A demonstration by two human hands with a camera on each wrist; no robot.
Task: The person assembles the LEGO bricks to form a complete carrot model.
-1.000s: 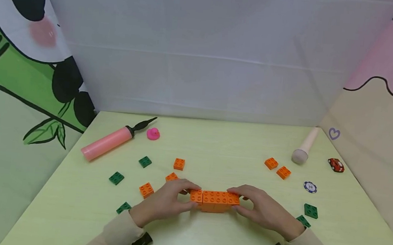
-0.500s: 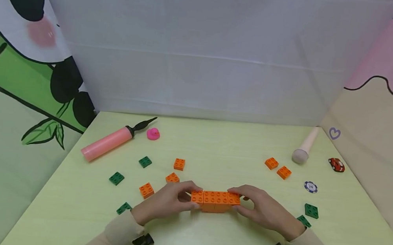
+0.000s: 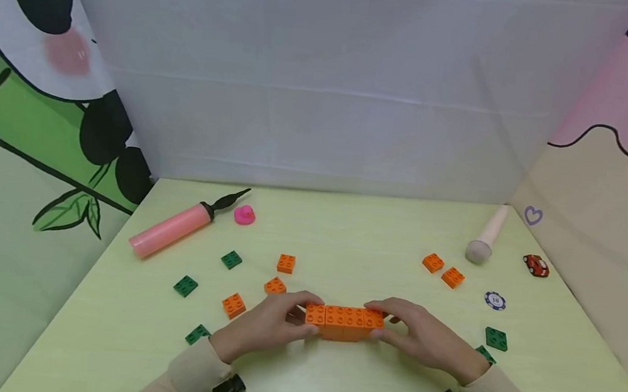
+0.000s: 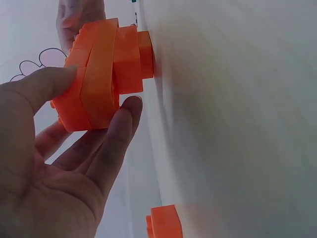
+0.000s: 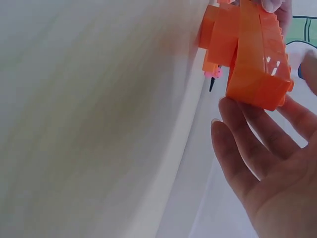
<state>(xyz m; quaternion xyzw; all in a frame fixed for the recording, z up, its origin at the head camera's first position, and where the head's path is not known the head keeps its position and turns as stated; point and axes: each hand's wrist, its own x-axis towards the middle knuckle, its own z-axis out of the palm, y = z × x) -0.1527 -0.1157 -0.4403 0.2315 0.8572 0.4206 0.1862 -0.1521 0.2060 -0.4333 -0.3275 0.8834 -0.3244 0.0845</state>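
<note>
A stepped stack of orange toy building bricks [image 3: 344,322] is at the front middle of the table, its long row of studded bricks on top. The wrist views show shorter layers beneath that row, narrowing toward the tabletop. My left hand [image 3: 270,323] grips the left end, with the thumb [image 4: 54,83] on one face and fingers curled against the other side. At the opposite end my right hand [image 3: 420,334] holds the top row between thumb and fingers; its fingers [image 5: 242,136] lie along the end brick [image 5: 257,87]. Part of the far side is hidden in the head view.
Loose orange bricks [image 3: 286,263] and green bricks [image 3: 186,286] lie to the left; more orange bricks [image 3: 433,262] and green bricks [image 3: 496,338] lie right. Farther back are a pink pump [image 3: 171,231], pink duck [image 3: 244,215], microphone-like object [image 3: 485,238], toy car [image 3: 536,265] and chip [image 3: 495,300].
My left hand and the stack's left end shift very slightly right, and the end brick now sits tight against the row. The right hand stays almost still.
</note>
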